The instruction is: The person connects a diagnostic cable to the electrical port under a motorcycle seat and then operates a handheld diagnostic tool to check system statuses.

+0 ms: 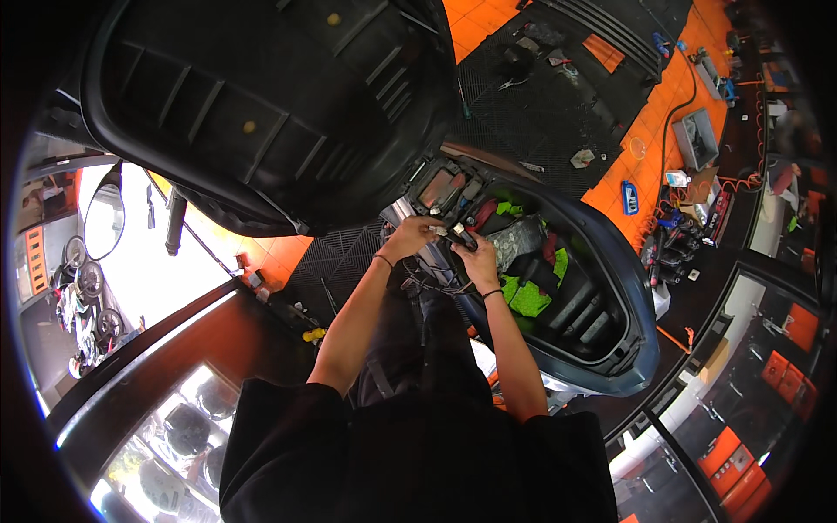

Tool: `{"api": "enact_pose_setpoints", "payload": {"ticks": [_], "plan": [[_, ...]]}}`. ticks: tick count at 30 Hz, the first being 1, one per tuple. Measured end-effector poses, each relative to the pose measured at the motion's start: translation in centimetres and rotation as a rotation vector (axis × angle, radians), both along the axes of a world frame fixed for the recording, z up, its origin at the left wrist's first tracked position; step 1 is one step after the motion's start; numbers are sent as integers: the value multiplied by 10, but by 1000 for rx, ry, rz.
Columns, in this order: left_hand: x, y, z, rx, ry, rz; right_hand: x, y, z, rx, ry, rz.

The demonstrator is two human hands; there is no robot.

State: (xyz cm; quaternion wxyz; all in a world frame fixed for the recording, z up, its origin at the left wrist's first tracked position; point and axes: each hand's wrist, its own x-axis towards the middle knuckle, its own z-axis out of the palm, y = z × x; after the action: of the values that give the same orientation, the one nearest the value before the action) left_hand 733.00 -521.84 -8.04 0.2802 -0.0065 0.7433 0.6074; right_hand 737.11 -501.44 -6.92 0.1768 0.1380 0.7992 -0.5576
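Observation:
In front of me a scooter stands with its seat raised and the storage compartment under it uncovered. Both my hands are close together over the compartment's left edge, beside a recess with a boxy part. My left hand pinches a small whitish piece that looks like a wiring connector. Just right of it, my right hand is closed round a dark, short piece with a pale tip; its exact kind I cannot make out. Dark cables hang below my hands.
Bright green cloth and a clear plastic bag lie in the compartment. A mirror and handlebar grip stick out at left. On the floor at right are a blue bottle, a grey bin and an orange hose.

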Motion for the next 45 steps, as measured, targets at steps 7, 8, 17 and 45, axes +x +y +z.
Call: {"api": "enact_pose_setpoints", "payload": {"ticks": [7,8,17,45], "plan": [[19,21,-26,402,-114,596,1,-14,5,80,142,26],[21,25,-26,450,-158,704,1,-16,5,73,119,11],[40,34,-62,648,-719,1058,9,-29,8,149,128,37],[41,25,-19,313,-659,867,43,-72,13,290,185,-63]]}}
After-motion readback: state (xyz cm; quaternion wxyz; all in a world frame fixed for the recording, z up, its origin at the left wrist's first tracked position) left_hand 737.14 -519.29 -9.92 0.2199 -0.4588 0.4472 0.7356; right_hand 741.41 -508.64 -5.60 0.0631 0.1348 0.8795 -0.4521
